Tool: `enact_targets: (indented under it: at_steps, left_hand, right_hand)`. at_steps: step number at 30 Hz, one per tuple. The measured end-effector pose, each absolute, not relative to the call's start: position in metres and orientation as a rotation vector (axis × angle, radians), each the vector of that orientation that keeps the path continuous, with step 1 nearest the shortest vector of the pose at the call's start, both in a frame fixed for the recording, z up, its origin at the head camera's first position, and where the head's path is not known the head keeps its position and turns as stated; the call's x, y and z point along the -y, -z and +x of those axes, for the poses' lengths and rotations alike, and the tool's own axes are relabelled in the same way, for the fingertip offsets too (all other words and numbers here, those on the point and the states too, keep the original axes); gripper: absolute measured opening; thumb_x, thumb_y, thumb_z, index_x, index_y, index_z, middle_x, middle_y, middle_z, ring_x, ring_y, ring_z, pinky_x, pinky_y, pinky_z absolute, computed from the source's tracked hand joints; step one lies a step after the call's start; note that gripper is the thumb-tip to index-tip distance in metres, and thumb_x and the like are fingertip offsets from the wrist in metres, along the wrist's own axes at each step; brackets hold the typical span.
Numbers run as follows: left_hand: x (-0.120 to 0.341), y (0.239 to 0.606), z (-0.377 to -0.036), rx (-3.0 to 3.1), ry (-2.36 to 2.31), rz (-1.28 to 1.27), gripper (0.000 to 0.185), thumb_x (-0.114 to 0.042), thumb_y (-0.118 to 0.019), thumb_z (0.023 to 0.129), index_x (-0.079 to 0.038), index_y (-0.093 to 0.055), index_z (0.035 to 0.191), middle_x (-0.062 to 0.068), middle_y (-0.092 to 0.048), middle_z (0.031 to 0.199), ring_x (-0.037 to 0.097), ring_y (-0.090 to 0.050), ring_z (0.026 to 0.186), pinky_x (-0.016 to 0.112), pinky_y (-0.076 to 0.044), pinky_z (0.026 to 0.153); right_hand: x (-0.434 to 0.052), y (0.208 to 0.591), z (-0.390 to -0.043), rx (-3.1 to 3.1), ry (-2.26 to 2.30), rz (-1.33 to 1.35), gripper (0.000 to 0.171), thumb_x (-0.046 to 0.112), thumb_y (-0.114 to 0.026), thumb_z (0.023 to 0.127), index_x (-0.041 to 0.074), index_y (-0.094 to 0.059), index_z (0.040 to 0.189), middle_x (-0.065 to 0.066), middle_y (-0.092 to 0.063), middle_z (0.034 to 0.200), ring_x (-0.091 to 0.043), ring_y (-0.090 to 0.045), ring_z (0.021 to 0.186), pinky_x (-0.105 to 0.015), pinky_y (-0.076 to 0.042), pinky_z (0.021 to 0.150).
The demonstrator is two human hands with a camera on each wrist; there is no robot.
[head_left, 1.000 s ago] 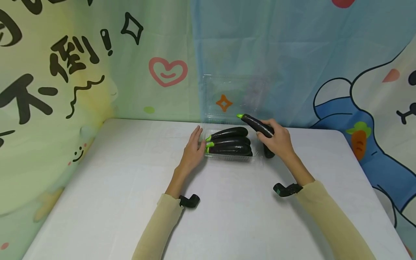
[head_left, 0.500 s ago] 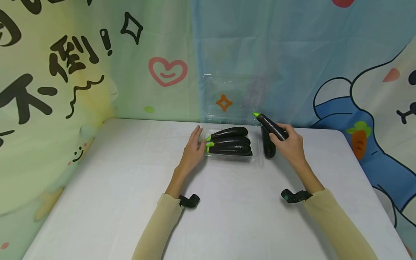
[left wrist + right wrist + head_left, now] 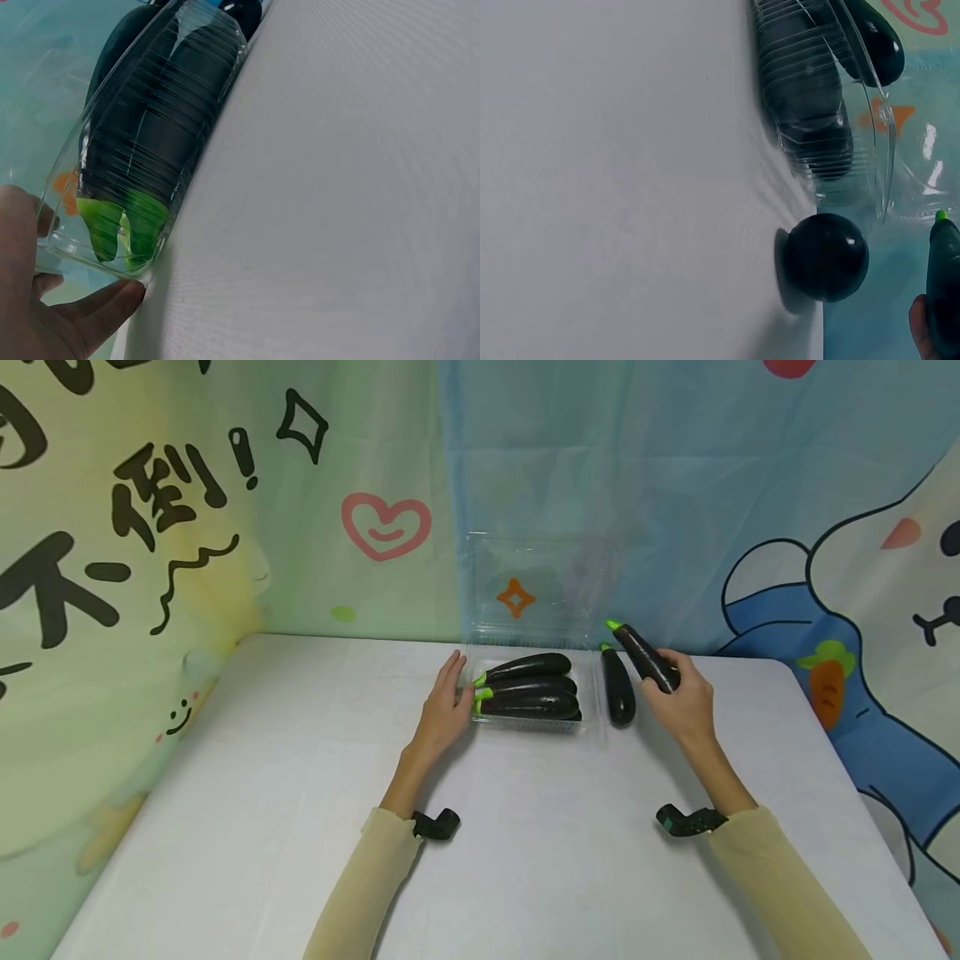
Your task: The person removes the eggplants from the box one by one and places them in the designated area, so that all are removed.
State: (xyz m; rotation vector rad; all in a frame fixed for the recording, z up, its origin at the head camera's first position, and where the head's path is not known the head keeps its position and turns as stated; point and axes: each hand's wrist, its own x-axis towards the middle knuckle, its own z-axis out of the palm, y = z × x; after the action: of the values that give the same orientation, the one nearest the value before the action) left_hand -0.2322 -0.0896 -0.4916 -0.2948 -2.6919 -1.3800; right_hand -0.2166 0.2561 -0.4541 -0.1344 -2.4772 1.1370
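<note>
The right hand (image 3: pixel 678 697) holds an eggplant (image 3: pixel 647 657) tilted, stem up and away, just right of the eggplant on the surface (image 3: pixel 618 687). The left hand (image 3: pixel 444 708), fingers straight, touches the clear tray (image 3: pixel 592 702).

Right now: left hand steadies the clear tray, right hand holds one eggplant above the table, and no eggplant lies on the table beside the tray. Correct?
Not quite: one eggplant on the table lies right of the clear tray, as the head view shows. The rest stands: left hand touches the tray; right hand holds the held eggplant.
</note>
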Motion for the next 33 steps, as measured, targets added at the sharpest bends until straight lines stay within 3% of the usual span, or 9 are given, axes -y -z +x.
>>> enact_targets:
  at_steps: [5, 8, 12, 17, 24, 33]
  left_hand:
    - [0.09, 0.492, -0.232, 2.7, 1.377, -0.293, 0.054, -0.026, -0.04, 0.102, -0.011, -0.029, 0.153, 0.0, -0.022, 0.162, 0.021, -0.026, 0.148, 0.048, -0.03, 0.117]
    - [0.09, 0.492, -0.232, 2.699, 1.374, -0.295, 0.054, -0.026, -0.04, 0.102, -0.011, -0.029, 0.153, 0.001, -0.022, 0.162, 0.021, -0.026, 0.148, 0.047, -0.03, 0.117]
    - [0.09, 0.492, -0.233, 2.679, 1.377, -0.303, 0.054, -0.026, -0.041, 0.101, -0.009, -0.031, 0.152, 0.004, -0.024, 0.162, 0.023, -0.027, 0.148, 0.049, -0.031, 0.117]
    - [0.09, 0.492, -0.233, 2.683, 1.379, -0.303, 0.055, -0.027, -0.04, 0.101, -0.009, -0.031, 0.152, 0.003, -0.023, 0.162, 0.023, -0.028, 0.148, 0.049, -0.031, 0.116]
    - [0.09, 0.492, -0.233, 2.695, 1.377, -0.306, 0.055, -0.028, -0.039, 0.102, -0.009, -0.03, 0.153, 0.0, -0.022, 0.162, 0.022, -0.026, 0.148, 0.048, -0.031, 0.117]
    - [0.091, 0.493, -0.233, 2.689, 1.381, -0.315, 0.055, -0.026, -0.04, 0.102, -0.009, -0.029, 0.153, 0.002, -0.022, 0.162, 0.023, -0.026, 0.148, 0.05, -0.031, 0.116]
  right_hand:
    - [-0.263, 0.46, -0.215, 2.447, -1.091, -0.09, 0.047, 0.015, -0.062, 0.085, 0.008, -0.06, 0.132, -0.019, -0.066, 0.123, -0.032, -0.062, 0.1, -0.015, -0.037, 0.072]
    - [-0.268, 0.465, -0.213, 2.432, -1.056, -0.054, 0.049, 0.014, -0.066, 0.086, 0.008, -0.059, 0.134, -0.017, -0.062, 0.132, -0.037, -0.062, 0.113, -0.011, -0.04, 0.081]
    - [-0.273, 0.471, -0.211, 2.402, -1.048, -0.047, 0.051, 0.012, -0.069, 0.086, 0.011, -0.058, 0.136, -0.013, -0.059, 0.137, -0.036, -0.058, 0.124, -0.028, -0.046, 0.098]
    - [-0.277, 0.476, -0.209, 2.383, -1.067, -0.097, 0.052, 0.009, -0.07, 0.085, 0.012, -0.058, 0.136, -0.014, -0.059, 0.137, -0.036, -0.055, 0.126, -0.049, -0.043, 0.101]
    - [-0.278, 0.481, -0.207, 2.431, -1.131, -0.217, 0.056, 0.01, -0.067, 0.088, 0.004, -0.05, 0.14, -0.022, -0.053, 0.14, -0.041, -0.049, 0.13, -0.054, -0.039, 0.105]
    - [-0.278, 0.484, -0.207, 2.483, -1.192, -0.292, 0.056, 0.011, -0.056, 0.091, 0.005, -0.043, 0.146, -0.023, -0.046, 0.146, -0.042, -0.044, 0.134, -0.055, -0.036, 0.108]
